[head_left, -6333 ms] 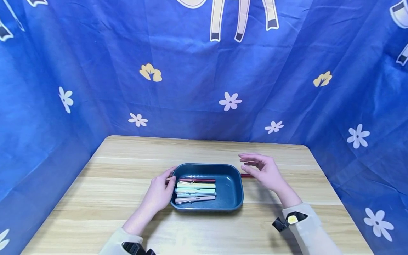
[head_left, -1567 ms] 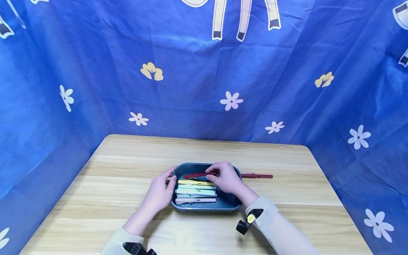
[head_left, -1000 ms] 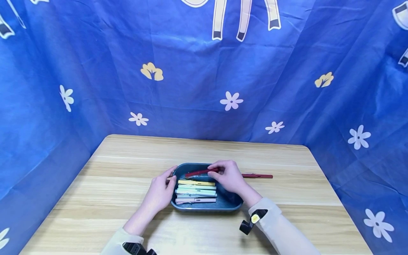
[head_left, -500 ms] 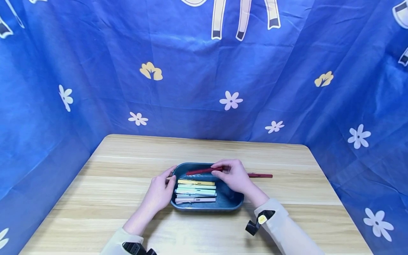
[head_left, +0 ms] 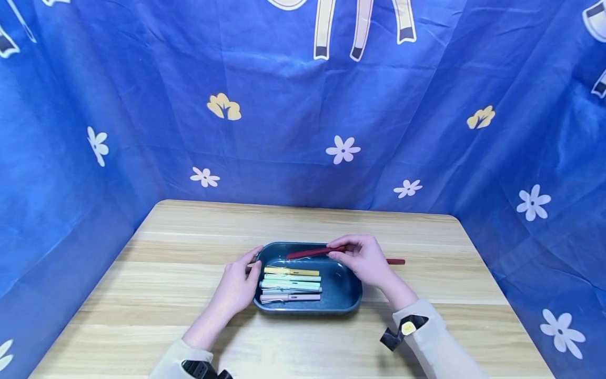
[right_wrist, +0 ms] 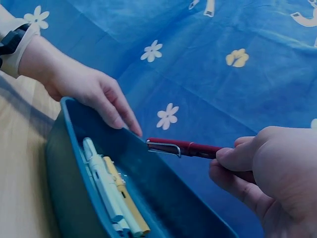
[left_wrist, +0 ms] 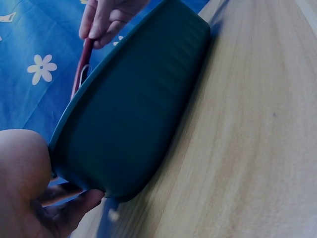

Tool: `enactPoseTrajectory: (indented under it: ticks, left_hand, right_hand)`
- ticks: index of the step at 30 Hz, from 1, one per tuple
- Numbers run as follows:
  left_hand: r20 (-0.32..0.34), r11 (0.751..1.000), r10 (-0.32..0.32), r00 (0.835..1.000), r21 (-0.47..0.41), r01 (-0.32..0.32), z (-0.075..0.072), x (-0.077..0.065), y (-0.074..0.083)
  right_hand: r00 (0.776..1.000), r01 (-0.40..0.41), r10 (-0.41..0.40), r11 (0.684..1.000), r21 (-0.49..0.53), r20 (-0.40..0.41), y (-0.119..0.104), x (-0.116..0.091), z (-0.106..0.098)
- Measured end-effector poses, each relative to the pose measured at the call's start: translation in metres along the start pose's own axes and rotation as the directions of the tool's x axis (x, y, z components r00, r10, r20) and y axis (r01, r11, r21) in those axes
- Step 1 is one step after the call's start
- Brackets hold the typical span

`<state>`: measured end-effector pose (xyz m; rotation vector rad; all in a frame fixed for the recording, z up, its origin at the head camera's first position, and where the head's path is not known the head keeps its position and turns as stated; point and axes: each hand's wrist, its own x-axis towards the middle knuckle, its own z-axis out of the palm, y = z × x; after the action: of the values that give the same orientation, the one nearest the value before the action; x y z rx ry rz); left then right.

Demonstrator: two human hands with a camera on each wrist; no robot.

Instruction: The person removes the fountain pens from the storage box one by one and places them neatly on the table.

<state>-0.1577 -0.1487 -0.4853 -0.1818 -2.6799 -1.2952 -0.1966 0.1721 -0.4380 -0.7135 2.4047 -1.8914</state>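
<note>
My right hand [head_left: 362, 258] pinches a dark red pen [head_left: 310, 253] between thumb and fingers, above the back of a dark teal plastic box [head_left: 338, 310]. The pen's silver wire clip shows in the right wrist view, and its far end points left. My left hand [head_left: 236, 284] holds the box by its left end, fingertips at the rim and end wall in the left wrist view. Inside the box several capped pens lie side by side: a yellow pen [head_left: 293, 272], pale green and blue ones, and a lilac pen [head_left: 303, 297] nearest the front.
A second dark red pen [head_left: 395, 261] lies on the wooden table [head_left: 142, 295] right of the box, partly hidden behind the right hand. A blue patterned cloth [head_left: 284, 173] hangs behind the table and along both sides.
My right hand has picked the red pen out of the row in the box and moved it rightward and slightly away. My left hand has stayed at the box's left end.
</note>
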Motion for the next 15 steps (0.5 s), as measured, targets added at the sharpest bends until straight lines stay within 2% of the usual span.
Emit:
enactPoseTrajectory:
  ticks: [10, 15]
  left_hand:
    - [-0.001, 1.000, -0.008, 1.000, 0.006, 0.008, 0.000, 0.000, 0.001]
    - [0.001, 1.000, -0.013, 1.000, 0.009, 0.013, -0.001, -0.001, 0.002]
  right_hand:
    - [0.996, -0.046, 0.046, 0.999, 0.004, -0.074, -0.007, -0.010, -0.024]
    - [0.995, -0.037, 0.040, 0.999, 0.037, -0.089, -0.010, -0.014, -0.032]
